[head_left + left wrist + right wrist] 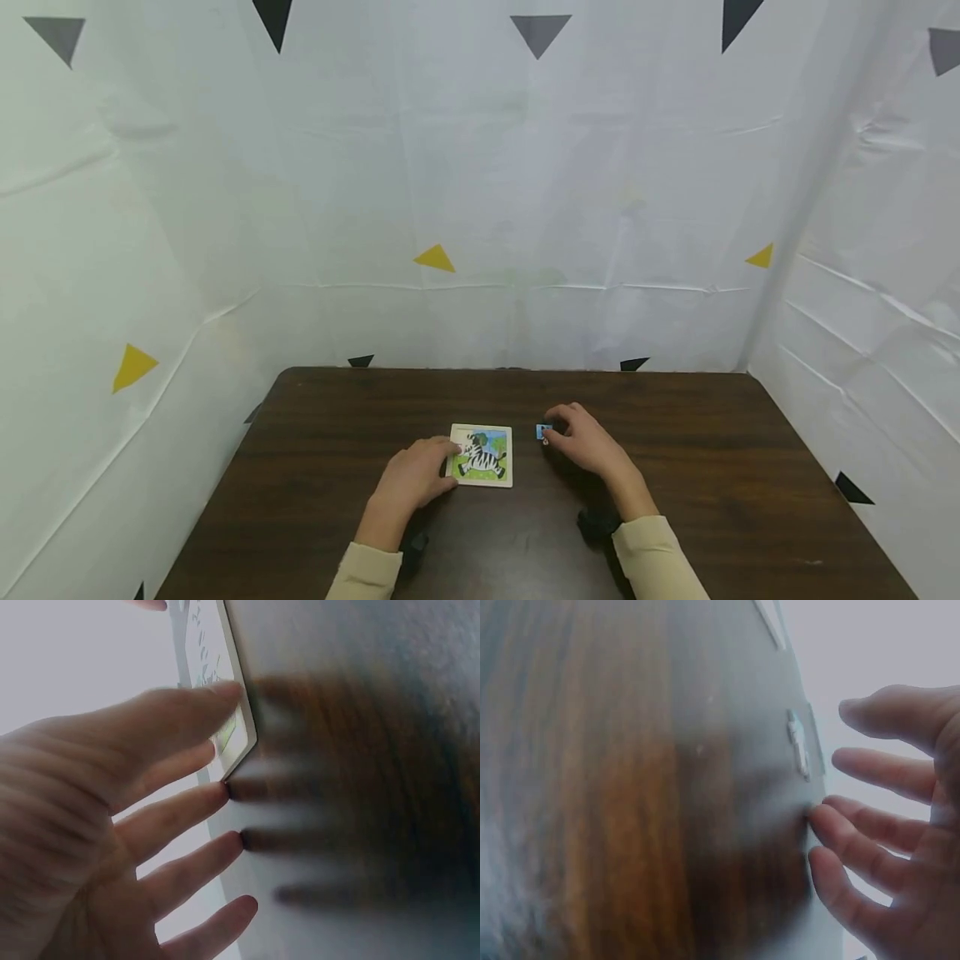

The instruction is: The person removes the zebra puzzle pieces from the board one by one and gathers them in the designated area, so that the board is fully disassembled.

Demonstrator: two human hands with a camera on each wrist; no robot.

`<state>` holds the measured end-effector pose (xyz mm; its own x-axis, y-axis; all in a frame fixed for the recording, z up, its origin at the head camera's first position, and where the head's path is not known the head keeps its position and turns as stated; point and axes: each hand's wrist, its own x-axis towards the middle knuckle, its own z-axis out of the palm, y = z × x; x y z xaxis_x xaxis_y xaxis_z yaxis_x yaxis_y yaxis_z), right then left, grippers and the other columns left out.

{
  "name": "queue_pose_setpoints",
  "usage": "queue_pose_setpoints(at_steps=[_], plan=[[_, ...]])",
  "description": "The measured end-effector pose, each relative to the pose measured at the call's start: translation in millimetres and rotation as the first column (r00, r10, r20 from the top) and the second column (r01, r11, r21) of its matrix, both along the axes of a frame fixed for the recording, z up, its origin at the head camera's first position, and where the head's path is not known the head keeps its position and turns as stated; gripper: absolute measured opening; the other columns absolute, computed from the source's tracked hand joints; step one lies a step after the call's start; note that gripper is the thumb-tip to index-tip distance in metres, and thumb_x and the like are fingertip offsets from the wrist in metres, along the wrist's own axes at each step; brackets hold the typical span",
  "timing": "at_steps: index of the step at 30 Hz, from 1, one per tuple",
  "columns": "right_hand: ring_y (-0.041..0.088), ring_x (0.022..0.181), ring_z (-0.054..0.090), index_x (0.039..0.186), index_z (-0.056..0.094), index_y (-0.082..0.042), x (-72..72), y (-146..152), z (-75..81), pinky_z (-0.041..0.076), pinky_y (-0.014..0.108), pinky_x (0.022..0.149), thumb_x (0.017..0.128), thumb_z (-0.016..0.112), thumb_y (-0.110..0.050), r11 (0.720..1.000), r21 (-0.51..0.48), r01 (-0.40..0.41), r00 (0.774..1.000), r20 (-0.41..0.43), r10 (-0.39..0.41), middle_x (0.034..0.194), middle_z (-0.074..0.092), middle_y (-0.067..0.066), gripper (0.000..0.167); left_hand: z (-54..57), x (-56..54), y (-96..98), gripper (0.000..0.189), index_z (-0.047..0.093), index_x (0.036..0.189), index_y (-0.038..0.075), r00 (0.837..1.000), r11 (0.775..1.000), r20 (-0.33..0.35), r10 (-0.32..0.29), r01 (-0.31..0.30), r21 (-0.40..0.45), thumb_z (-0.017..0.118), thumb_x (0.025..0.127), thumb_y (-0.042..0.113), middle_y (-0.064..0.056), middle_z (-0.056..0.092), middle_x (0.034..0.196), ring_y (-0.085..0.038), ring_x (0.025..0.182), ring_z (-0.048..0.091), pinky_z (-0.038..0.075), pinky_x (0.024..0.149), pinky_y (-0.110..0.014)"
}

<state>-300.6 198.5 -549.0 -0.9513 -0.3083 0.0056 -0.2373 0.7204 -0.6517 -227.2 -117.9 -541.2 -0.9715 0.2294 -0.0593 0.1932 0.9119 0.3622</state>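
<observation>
A square zebra puzzle [483, 457] in a pale frame lies on the table, with a plain pale patch at its upper left. My left hand [414, 473] rests at its left side, thumb by the near left corner. In the left wrist view the thumb and index finger of that hand [112, 750] overlap the puzzle's edge [244, 724], and the other fingers spread loosely. Right of the board lies a small blue puzzle piece [542, 430]. Around it hovers my right hand [592, 443], thumb and fingers parted. The right wrist view shows the piece [799, 746] flat on the table beyond the fingertips.
The dark wooden table [720, 467] has rounded far corners. White sheeting [480, 167] with grey, black and yellow triangles stands behind it and along both sides. Dark wrist cameras [596, 525] sit under both wrists, close over the tabletop.
</observation>
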Motion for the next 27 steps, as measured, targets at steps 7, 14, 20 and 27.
queue_pose_setpoints(at_steps=[7, 14, 20, 27], plan=[[0.018, 0.095, 0.065, 0.143, 0.063, -0.010, 4.2, -20.2, 7.3, 0.058, 0.043, 0.084, 0.104, 0.073, -0.026, 0.999, 0.028, -0.026, 1.000, -0.009, 0.026, 0.123, 0.067, 0.009, 0.043, -5.3, -10.4, -10.1, 0.062, 0.059, 0.154, 0.014, 0.996, 0.997, 0.048, 0.071, -0.072, 0.030, 0.076, 0.101, 0.042, -0.014, 0.059, 0.158, -0.039, 0.145, 0.057, 0.047, 0.116, -0.064], [0.016, 0.082, 0.062, 0.137, 0.069, -0.014, 11.5, -57.2, 13.9, 0.055, 0.040, 0.073, 0.102, 0.075, -0.020, 0.987, 0.088, -0.135, 0.991, 0.018, 0.134, 0.101, 0.072, 0.002, 0.036, -3.1, -15.9, -12.7, 0.074, 0.049, 0.164, 0.023, 0.989, 0.993, 0.114, 0.097, -0.104, 0.060, 0.077, 0.099, 0.046, -0.026, 0.036, 0.171, -0.050, 0.157, 0.037, 0.033, 0.123, -0.074], [0.017, 0.081, 0.064, 0.139, 0.069, -0.014, 12.1, -91.2, 14.6, 0.057, 0.041, 0.073, 0.103, 0.075, -0.020, 0.970, 0.108, -0.219, 0.976, 0.032, 0.217, 0.105, 0.074, 0.007, 0.037, -3.2, -19.7, -11.0, 0.074, 0.046, 0.166, 0.027, 0.988, 0.994, 0.125, 0.095, -0.101, 0.039, 0.072, 0.101, 0.051, -0.022, 0.024, 0.178, -0.049, 0.164, 0.024, 0.023, 0.129, -0.072], [0.016, 0.081, 0.068, 0.142, 0.067, -0.014, 12.3, -108.7, 14.6, 0.058, 0.040, 0.071, 0.105, 0.071, -0.019, 0.955, 0.110, -0.276, 0.960, 0.071, 0.270, 0.105, 0.076, 0.008, 0.038, -5.1, -20.3, -7.8, 0.073, 0.045, 0.167, 0.026, 0.987, 0.995, 0.137, 0.078, -0.085, 0.044, 0.070, 0.103, 0.051, -0.023, 0.024, 0.178, -0.050, 0.163, 0.023, 0.023, 0.127, -0.074]])
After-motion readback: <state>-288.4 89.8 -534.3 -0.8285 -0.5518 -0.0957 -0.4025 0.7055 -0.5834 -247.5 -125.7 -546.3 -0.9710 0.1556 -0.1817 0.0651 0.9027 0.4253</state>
